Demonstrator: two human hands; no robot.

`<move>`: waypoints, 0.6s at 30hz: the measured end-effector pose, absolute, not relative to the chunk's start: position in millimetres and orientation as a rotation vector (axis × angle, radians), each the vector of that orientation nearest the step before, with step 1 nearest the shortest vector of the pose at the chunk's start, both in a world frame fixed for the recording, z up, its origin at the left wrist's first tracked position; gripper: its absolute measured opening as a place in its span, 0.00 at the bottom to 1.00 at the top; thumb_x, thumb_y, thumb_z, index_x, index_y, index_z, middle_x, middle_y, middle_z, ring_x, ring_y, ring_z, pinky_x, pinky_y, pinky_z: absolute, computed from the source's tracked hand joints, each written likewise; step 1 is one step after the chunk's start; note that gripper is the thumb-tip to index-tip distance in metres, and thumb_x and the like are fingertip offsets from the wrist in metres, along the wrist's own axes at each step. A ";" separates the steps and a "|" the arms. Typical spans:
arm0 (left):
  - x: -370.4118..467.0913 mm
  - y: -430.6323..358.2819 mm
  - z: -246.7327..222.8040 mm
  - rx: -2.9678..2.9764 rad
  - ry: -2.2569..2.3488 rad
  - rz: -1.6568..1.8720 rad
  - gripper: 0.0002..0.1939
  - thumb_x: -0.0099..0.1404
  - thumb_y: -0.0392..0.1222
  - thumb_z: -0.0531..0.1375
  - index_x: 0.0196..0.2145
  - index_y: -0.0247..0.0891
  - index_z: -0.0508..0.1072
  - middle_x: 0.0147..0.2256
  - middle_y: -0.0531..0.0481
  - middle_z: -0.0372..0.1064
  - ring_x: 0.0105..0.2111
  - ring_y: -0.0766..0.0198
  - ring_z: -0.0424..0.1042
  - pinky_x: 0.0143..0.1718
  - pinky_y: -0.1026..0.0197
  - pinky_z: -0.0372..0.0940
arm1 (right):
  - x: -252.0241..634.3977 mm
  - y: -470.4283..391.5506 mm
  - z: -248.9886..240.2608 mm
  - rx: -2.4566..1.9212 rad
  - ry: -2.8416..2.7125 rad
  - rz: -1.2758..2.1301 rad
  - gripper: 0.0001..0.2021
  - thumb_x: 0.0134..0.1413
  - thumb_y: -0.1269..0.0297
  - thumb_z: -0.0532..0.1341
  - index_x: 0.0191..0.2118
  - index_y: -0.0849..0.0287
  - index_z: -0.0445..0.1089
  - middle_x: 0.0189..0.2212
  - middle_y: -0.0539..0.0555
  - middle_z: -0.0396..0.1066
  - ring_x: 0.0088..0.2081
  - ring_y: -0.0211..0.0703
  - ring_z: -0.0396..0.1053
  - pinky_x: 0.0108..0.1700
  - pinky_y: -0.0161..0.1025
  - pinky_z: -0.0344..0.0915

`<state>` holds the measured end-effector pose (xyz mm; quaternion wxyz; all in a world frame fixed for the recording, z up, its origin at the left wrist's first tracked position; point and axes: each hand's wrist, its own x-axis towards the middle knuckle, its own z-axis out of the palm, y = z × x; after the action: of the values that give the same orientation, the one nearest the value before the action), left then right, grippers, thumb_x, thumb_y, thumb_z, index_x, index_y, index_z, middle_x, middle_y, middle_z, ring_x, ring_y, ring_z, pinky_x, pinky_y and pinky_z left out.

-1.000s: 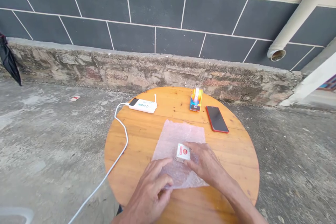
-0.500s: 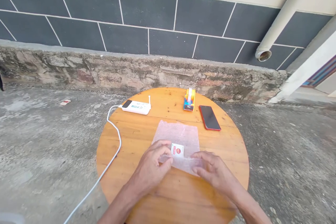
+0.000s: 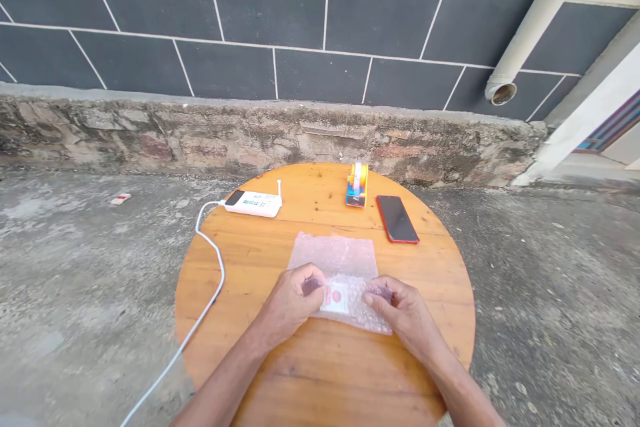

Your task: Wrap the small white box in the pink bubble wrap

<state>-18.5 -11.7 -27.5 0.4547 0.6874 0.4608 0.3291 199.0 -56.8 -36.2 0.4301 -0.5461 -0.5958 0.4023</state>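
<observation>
A sheet of pinkish bubble wrap [image 3: 340,250] lies on the round wooden table [image 3: 310,373], its near part folded over a small white box [image 3: 336,298] with a red print. The box shows through the clear layer. My left hand [image 3: 295,297] pinches the folded layer at the box's left side. On the right, my right hand [image 3: 397,307] grips the same layer between thumb and fingers, a little apart from the box. The fold's near edge lies along the table in front of the box.
A white power strip-like device [image 3: 254,203] with a cable [image 3: 220,267] sits at the table's back left. Farther right stand a tape dispenser [image 3: 357,185] and a red-edged phone [image 3: 398,219]. Behind the table runs a stone wall base [image 3: 225,137].
The near flap of bubble wrap has been drawn up and over the box, which was uncovered before. Both hands have moved with it, and the view has shifted slightly.
</observation>
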 end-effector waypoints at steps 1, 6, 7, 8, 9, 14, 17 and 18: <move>-19.9 -13.7 -29.3 1.691 1.134 0.795 0.05 0.56 0.39 0.55 0.25 0.36 0.67 0.25 0.54 0.67 0.24 0.68 0.62 0.24 0.68 0.53 | 198.6 -58.8 -37.4 -1.373 -1.492 0.991 0.13 0.53 0.54 0.60 0.30 0.60 0.68 0.22 0.46 0.61 0.24 0.35 0.58 0.26 0.32 0.56; -24.0 -20.9 -32.1 1.684 1.155 0.774 0.04 0.56 0.38 0.55 0.26 0.36 0.67 0.26 0.54 0.68 0.25 0.67 0.63 0.25 0.67 0.55 | 195.4 -70.0 -44.9 -1.493 -1.525 0.855 0.11 0.55 0.56 0.59 0.36 0.59 0.68 0.24 0.48 0.64 0.25 0.38 0.60 0.26 0.32 0.57; -23.9 -21.6 -31.3 1.683 1.165 0.782 0.04 0.55 0.38 0.55 0.26 0.37 0.68 0.26 0.54 0.67 0.26 0.67 0.63 0.26 0.67 0.55 | 195.0 -71.5 -46.7 -1.523 -1.527 0.804 0.11 0.55 0.56 0.58 0.38 0.59 0.68 0.24 0.48 0.64 0.25 0.38 0.60 0.26 0.33 0.57; -23.4 -22.0 -30.2 1.682 1.177 0.789 0.04 0.55 0.38 0.55 0.26 0.37 0.68 0.26 0.55 0.67 0.26 0.67 0.63 0.26 0.67 0.56 | 195.0 -72.5 -48.6 -1.551 -1.530 0.751 0.12 0.55 0.56 0.58 0.41 0.59 0.68 0.25 0.48 0.65 0.25 0.39 0.61 0.26 0.33 0.58; -22.7 -22.4 -29.1 1.676 1.189 0.793 0.03 0.55 0.38 0.55 0.25 0.37 0.68 0.25 0.55 0.66 0.26 0.67 0.62 0.26 0.67 0.56 | 195.4 -73.1 -50.4 -1.582 -1.536 0.700 0.13 0.55 0.57 0.58 0.42 0.59 0.67 0.26 0.49 0.66 0.25 0.40 0.62 0.27 0.34 0.59; -19.2 -24.3 -25.4 1.631 1.241 0.799 0.03 0.54 0.39 0.56 0.26 0.38 0.67 0.22 0.57 0.60 0.23 0.68 0.59 0.24 0.68 0.54 | 201.5 -76.6 -51.8 -1.674 -1.597 0.438 0.14 0.58 0.59 0.56 0.47 0.60 0.66 0.32 0.54 0.70 0.34 0.47 0.68 0.37 0.41 0.63; -19.7 -24.1 -26.9 1.625 1.246 0.798 0.06 0.54 0.39 0.56 0.31 0.38 0.69 0.24 0.57 0.62 0.24 0.68 0.60 0.24 0.68 0.54 | 198.9 -86.0 -40.5 -1.614 -1.685 0.068 0.11 0.60 0.63 0.54 0.46 0.58 0.67 0.38 0.56 0.70 0.41 0.50 0.67 0.43 0.46 0.60; -20.2 -23.5 -27.8 1.623 1.242 0.791 0.09 0.53 0.40 0.57 0.34 0.38 0.69 0.25 0.57 0.63 0.24 0.68 0.61 0.24 0.68 0.55 | 195.1 -90.0 -34.8 -1.573 -1.737 -0.045 0.10 0.60 0.66 0.54 0.45 0.56 0.67 0.39 0.57 0.69 0.41 0.50 0.66 0.43 0.46 0.59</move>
<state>-20.2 -23.5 -27.8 0.4575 0.6586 0.5040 0.3209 195.1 -90.0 -34.8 0.3882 -0.6185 -0.6830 -0.0178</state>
